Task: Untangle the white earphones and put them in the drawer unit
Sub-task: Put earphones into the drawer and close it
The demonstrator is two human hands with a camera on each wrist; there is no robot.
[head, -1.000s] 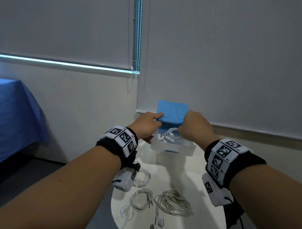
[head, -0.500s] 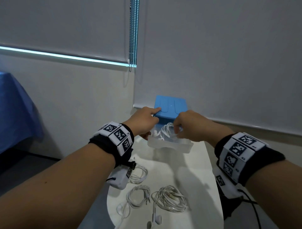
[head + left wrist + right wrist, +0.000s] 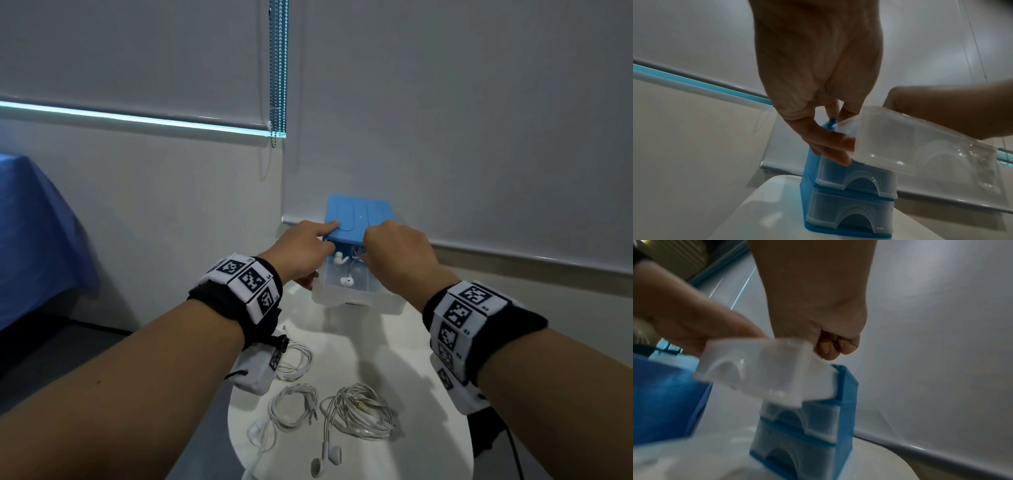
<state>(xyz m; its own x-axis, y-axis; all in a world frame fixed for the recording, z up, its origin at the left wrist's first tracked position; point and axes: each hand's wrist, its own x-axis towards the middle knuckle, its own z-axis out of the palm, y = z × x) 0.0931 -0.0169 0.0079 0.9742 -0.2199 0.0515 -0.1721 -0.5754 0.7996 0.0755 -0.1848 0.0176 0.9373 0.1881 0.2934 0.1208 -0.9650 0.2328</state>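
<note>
2 bare hands work at a small blue plastic drawer unit (image 3: 359, 219) that stands at the far edge of a round white table (image 3: 404, 370), close against the grey roller blind (image 3: 462, 120) behind it. The unit holds 3 clear plastic drawers; the top drawer (image 3: 356, 291) is pulled far out toward the person, and the 2 beneath it sit pushed in. The left hand (image 3: 301, 253) lays a straight forefinger on the unit's blue top while its thumb, seen from the left wrist, presses the side of the open drawer. The right hand (image 3: 394, 257) reaches into the back of that drawer with its fingers curled under; whether they pinch the cord cannot be told. A pair of white earphones (image 3: 344, 270) lies inside the open drawer, 2 buds showing through the clear plastic, the cord bunched beneath the right hand. Nearer the person, 3 more coiled white earphone sets lie on the table: the largest bundle (image 3: 359, 411) at the centre, a smaller coil (image 3: 294, 404) just left of it, and another coil (image 3: 294, 359) partly hidden under the left wrist.
</note>
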